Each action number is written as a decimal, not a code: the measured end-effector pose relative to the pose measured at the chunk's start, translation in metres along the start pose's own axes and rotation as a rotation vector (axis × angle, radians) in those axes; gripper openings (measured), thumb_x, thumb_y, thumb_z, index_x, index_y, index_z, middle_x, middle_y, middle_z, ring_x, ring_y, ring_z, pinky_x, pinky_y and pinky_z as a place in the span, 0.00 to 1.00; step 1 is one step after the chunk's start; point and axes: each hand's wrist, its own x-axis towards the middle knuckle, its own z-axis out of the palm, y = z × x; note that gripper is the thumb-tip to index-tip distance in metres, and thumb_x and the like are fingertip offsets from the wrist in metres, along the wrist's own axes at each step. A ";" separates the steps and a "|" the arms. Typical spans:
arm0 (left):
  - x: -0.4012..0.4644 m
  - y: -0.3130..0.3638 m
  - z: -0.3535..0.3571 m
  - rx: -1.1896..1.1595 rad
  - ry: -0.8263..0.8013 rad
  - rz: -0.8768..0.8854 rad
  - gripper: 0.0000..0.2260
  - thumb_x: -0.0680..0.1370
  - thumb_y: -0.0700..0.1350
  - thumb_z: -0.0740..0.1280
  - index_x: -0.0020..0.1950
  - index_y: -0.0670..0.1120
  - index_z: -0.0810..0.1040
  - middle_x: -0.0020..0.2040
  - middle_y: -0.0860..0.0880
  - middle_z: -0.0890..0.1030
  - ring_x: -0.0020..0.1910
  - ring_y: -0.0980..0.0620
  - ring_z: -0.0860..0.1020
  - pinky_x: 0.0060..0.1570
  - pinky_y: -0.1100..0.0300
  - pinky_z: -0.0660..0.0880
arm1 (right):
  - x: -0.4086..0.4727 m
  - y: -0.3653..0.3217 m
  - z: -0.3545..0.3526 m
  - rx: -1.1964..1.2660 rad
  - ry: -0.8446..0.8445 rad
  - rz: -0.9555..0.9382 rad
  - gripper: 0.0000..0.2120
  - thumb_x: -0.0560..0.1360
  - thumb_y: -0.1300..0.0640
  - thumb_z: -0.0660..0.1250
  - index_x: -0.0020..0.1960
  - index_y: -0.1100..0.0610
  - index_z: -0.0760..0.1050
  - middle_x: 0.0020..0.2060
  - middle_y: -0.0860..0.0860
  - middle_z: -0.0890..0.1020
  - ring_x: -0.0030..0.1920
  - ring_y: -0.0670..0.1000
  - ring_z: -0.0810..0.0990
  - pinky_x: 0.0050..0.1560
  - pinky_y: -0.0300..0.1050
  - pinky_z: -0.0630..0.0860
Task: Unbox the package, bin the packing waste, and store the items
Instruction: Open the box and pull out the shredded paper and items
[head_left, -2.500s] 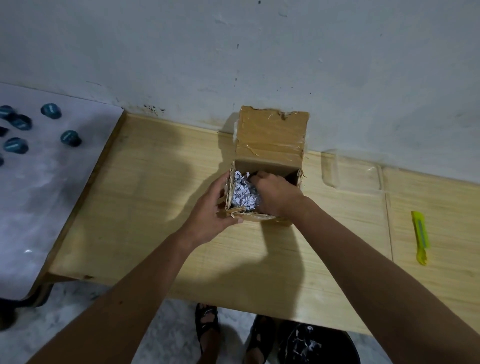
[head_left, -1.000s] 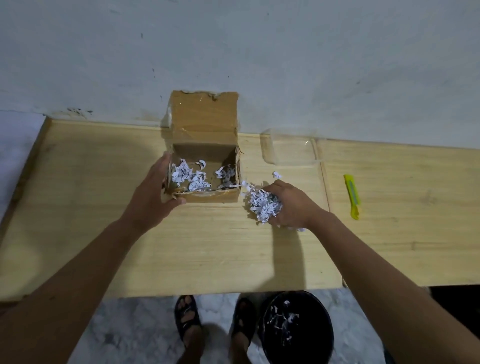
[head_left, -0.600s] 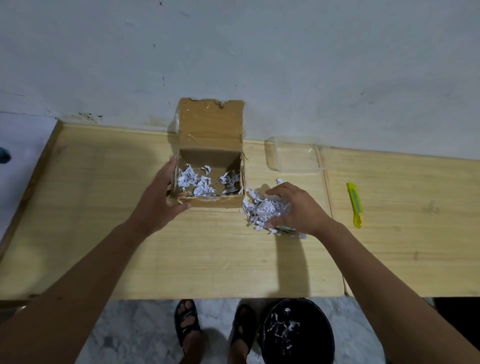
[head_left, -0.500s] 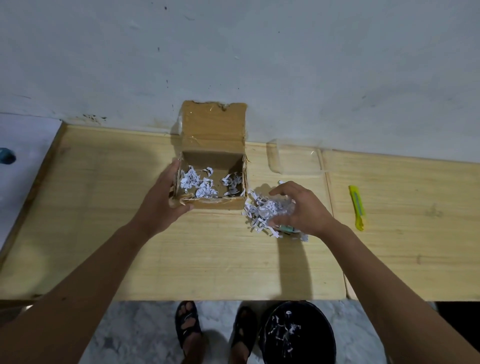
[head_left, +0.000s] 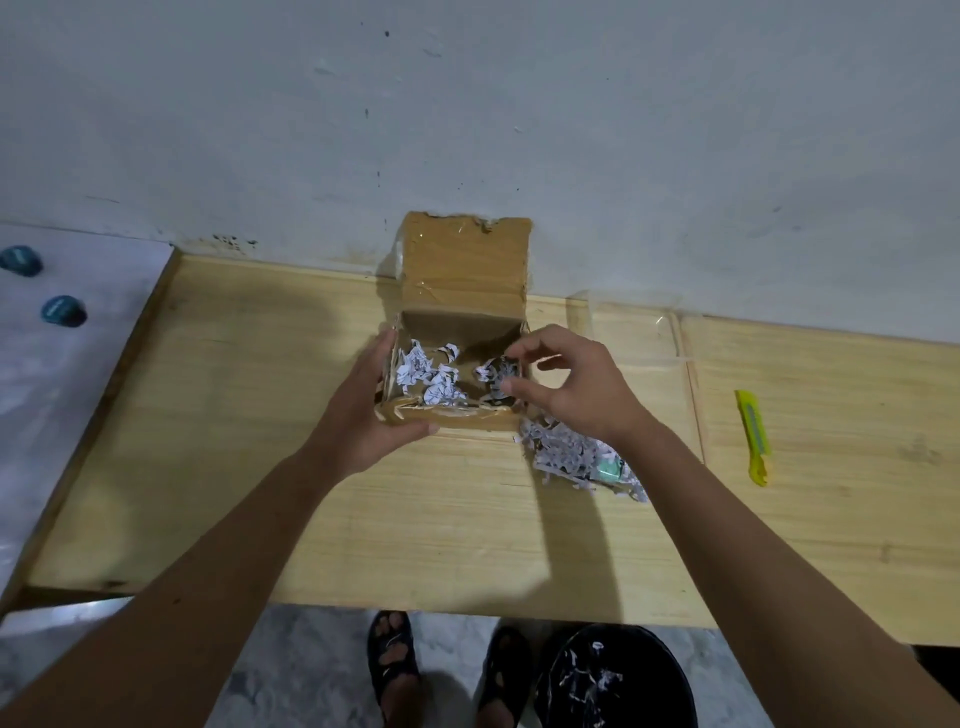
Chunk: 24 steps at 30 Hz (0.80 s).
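An open cardboard box (head_left: 462, 270) stands on the wooden table (head_left: 249, 426) against the wall, its lid flap upright. Shredded white paper (head_left: 426, 376) lies inside it. My left hand (head_left: 363, 415) grips the box's front left corner, fingers along the left wall and thumb on the front. Over the right side of the box hovers my right hand (head_left: 571, 395), fingers loosely curled, holding nothing. A pile of shredded paper (head_left: 561, 452) lies on the table just right of the box, with a small pale green item (head_left: 609, 467) partly buried in it.
A yellow utility knife (head_left: 753, 436) lies at the right. A clear plastic tray (head_left: 628, 332) sits behind the pile by the wall. A black bin (head_left: 613, 680) holding paper shreds stands on the floor beside my feet. Blue rounded objects (head_left: 62, 310) rest on a white surface at left.
My right hand lifted a handful of shreds out of the box, set it on the table to the right, let go and moved back over the box. My left hand kept its hold.
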 end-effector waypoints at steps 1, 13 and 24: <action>0.000 0.001 0.000 -0.011 0.005 0.007 0.57 0.65 0.62 0.83 0.85 0.59 0.52 0.82 0.51 0.64 0.79 0.44 0.69 0.72 0.37 0.72 | 0.009 -0.005 0.009 0.024 -0.015 -0.001 0.18 0.70 0.50 0.81 0.58 0.51 0.83 0.52 0.48 0.84 0.54 0.48 0.83 0.59 0.51 0.81; 0.000 0.003 0.006 -0.323 0.069 -0.135 0.44 0.72 0.37 0.80 0.82 0.52 0.62 0.72 0.61 0.74 0.67 0.64 0.77 0.65 0.53 0.80 | 0.078 -0.015 0.070 -0.224 -0.466 0.289 0.41 0.73 0.35 0.73 0.80 0.50 0.63 0.75 0.51 0.73 0.74 0.54 0.72 0.75 0.50 0.69; -0.002 0.003 0.005 -0.370 0.054 -0.185 0.43 0.73 0.36 0.79 0.82 0.51 0.62 0.64 0.80 0.72 0.65 0.73 0.74 0.57 0.69 0.77 | 0.086 -0.009 0.083 -0.461 -0.518 0.277 0.33 0.75 0.39 0.73 0.76 0.50 0.71 0.72 0.56 0.73 0.72 0.58 0.73 0.73 0.50 0.70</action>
